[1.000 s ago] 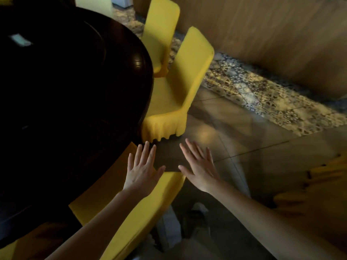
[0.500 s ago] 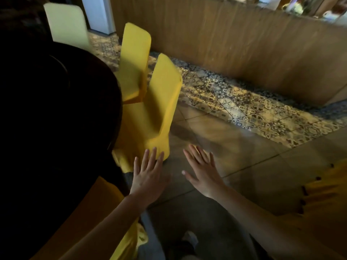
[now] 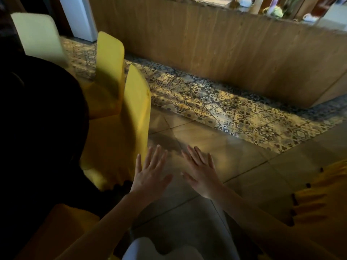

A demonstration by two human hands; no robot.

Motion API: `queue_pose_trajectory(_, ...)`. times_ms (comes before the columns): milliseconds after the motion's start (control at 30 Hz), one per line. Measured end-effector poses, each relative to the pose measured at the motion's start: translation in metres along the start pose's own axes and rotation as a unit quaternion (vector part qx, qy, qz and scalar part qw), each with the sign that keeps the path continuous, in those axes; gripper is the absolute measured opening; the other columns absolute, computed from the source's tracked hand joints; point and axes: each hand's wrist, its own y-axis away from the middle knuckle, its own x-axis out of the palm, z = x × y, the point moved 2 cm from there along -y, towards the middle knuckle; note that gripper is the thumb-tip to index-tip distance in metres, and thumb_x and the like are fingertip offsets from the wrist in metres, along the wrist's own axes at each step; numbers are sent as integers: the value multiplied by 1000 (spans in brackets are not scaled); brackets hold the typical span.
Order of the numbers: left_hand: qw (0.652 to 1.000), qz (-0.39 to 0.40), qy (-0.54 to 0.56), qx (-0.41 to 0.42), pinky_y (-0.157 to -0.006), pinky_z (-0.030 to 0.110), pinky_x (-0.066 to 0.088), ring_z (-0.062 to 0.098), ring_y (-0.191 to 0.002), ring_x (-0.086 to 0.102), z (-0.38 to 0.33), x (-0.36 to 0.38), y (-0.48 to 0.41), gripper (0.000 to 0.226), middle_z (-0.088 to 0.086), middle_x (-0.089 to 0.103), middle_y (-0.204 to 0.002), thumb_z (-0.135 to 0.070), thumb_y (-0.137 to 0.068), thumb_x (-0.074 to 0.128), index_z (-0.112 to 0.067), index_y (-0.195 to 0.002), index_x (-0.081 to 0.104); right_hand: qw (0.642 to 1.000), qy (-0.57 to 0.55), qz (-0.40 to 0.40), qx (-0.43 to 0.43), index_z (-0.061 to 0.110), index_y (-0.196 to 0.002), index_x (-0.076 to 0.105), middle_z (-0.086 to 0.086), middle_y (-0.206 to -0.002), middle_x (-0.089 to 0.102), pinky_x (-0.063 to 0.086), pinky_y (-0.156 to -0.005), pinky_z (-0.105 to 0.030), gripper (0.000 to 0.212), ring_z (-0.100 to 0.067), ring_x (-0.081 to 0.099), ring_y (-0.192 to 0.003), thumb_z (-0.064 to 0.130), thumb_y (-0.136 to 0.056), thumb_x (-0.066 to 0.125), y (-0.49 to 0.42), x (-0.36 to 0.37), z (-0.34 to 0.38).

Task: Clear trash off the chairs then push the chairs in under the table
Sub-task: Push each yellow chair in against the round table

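A dark round table (image 3: 37,119) fills the left side. Three chairs in yellow covers stand along its edge: the nearest yellow chair (image 3: 131,113) has its seat partly under the table, a second chair (image 3: 109,68) stands behind it, and a paler third chair (image 3: 35,34) at the far left. Another yellow chair (image 3: 62,228) sits low at bottom left, close to me. My left hand (image 3: 150,173) is open with fingers spread, just right of the nearest chair's skirt and apart from it. Beside it, my right hand (image 3: 201,169) hovers open over the floor. I see no trash.
A wooden panelled wall (image 3: 225,49) runs across the back, with a strip of patterned tiles (image 3: 216,106) in front of it. A yellow chair cover (image 3: 315,194) shows at the right edge. Plain floor tiles (image 3: 234,158) lie between the chairs and it.
The view has swung up and to the right, away from the near chair and the tabletop. Both hands stay open and side by side, now next to the second chair along.
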Motion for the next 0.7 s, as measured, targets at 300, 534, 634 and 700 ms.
queue_pose_trajectory(300, 999, 39, 2, -4, -109, 41, -19, 15, -135, -32, 11, 9, -78, 68, -5, -18, -157, -60, -92, 25, -37, -147, -8, 1000, -18, 8, 4, 34, -149, -8, 11, -158, -19, -4, -114, -53, 70, -11, -24, -142, 64, -91, 19, -58, 0, -50)
queue_pose_trajectory(534, 999, 33, 19, -16, -111, 44, -17, 14, -133, -34, 28, 6, -192, 72, -7, -24, -153, -57, -92, 30, -33, -147, -9, 1000, -25, 1, 7, 32, -150, 0, 13, -155, -23, -4, -113, -52, 68, -8, -27, -138, 60, -93, 25, -162, -10, -97)
queue_pose_trajectory(634, 999, 25, 19, -28, -113, 45, -15, 14, -135, -32, 40, -4, -247, 72, -6, -22, -155, -56, -92, 31, -31, -148, -8, 1000, -20, 11, 5, 31, -151, 3, 10, -157, -19, -3, -114, -53, 68, -8, -27, -138, 58, -94, 28, -214, -16, -118)
queue_pose_trajectory(700, 999, 27, 28, -32, -114, 46, -14, 15, -138, -28, 48, -15, -283, 71, -5, -20, -156, -55, -93, 29, -29, -149, -7, 1000, -10, 16, -6, 30, -151, 3, 8, -158, -17, -3, -114, -53, 68, -9, -25, -139, 58, -94, 28, -248, -26, -128)
